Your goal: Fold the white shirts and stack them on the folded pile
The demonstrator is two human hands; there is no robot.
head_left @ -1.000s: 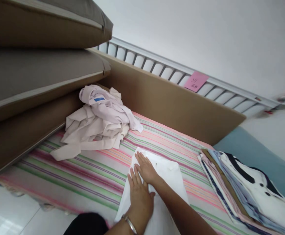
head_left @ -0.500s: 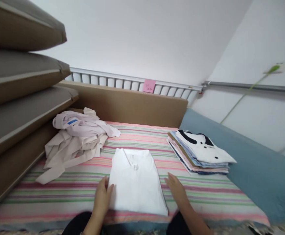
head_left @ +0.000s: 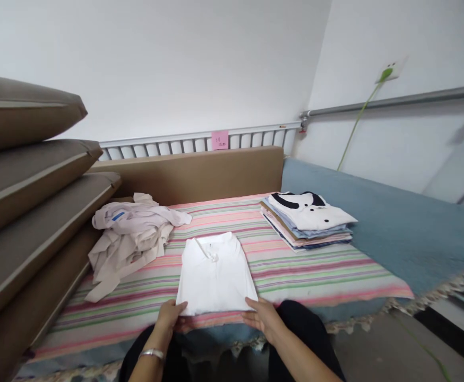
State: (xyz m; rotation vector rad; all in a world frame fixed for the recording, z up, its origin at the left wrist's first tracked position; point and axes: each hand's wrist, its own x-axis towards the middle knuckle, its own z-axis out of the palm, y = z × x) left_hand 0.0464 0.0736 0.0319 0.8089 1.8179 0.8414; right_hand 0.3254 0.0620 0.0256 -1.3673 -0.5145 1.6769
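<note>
A folded white shirt [head_left: 216, 281] lies flat on the striped cloth [head_left: 327, 273], its collar pointing away from me. At the near left corner of the shirt, my left hand [head_left: 170, 315] is closed on the edge, thumb on top and fingers partly hidden underneath. My right hand [head_left: 264, 318] pinches the near right corner in the same way, its thumb over the fabric and its fingers below the edge.
Left of the shirt is a crumpled heap of pale clothes [head_left: 132, 225], beside stacked brown-grey cushions [head_left: 36, 212]. A pile of folded shirts [head_left: 307, 220] stands at the right. Behind are a brown padded board [head_left: 200, 172] and a white radiator [head_left: 176, 146].
My hands have moved from the shirt's sides to its two near corners and closed on them. The camera view has shifted, showing more of the right side.
</note>
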